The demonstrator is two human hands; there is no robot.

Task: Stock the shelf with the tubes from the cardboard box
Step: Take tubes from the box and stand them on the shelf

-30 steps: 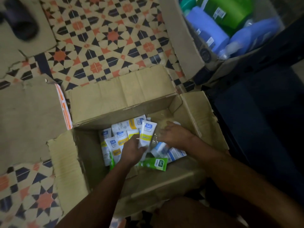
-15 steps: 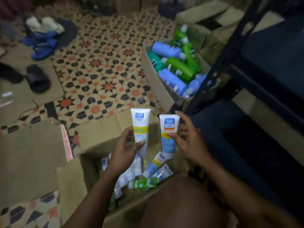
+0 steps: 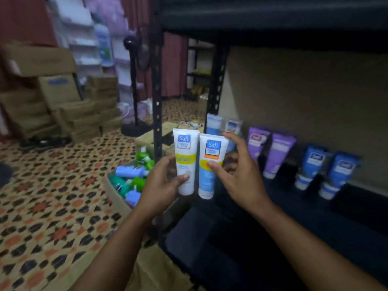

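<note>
Both hands are gripping a tube each. The left hand point(image 3: 161, 185) is holding the yellow-band tube point(image 3: 185, 156), thumb pressing on the front and fingers wrapping round behind. The right hand point(image 3: 239, 177) is pinching the orange-band tube point(image 3: 210, 166), thumb on the front, with most of the fingers going round the back where I can't really see them. Both tubes are standing upright with caps down, side by side and just about touching. They're being held up in the air in front of the black shelf point(image 3: 231, 238), near its left post. "Safi" is readable, but the small print under it is too blurry.

On the shelf itself more tubes are standing cap-down along the back wall: purple tubes point(image 3: 278, 152), blue tubes point(image 3: 313, 162) to their right, and a couple of pale blue ones point(image 3: 213, 122) that the right hand is partly hiding. Their labels are smearing out.

At the bottom edge only a tan flap of the cardboard box point(image 3: 151, 269) is showing, with the arms and the frame cutting off the rest. Left of the post, another carton point(image 3: 113, 190) is sitting on the patterned floor point(image 3: 52, 206), holding green and blue bottles point(image 3: 130, 172). Further back, stacked cartons point(image 3: 63, 106) and a standing fan point(image 3: 136, 80) are blurring into the background.
</note>
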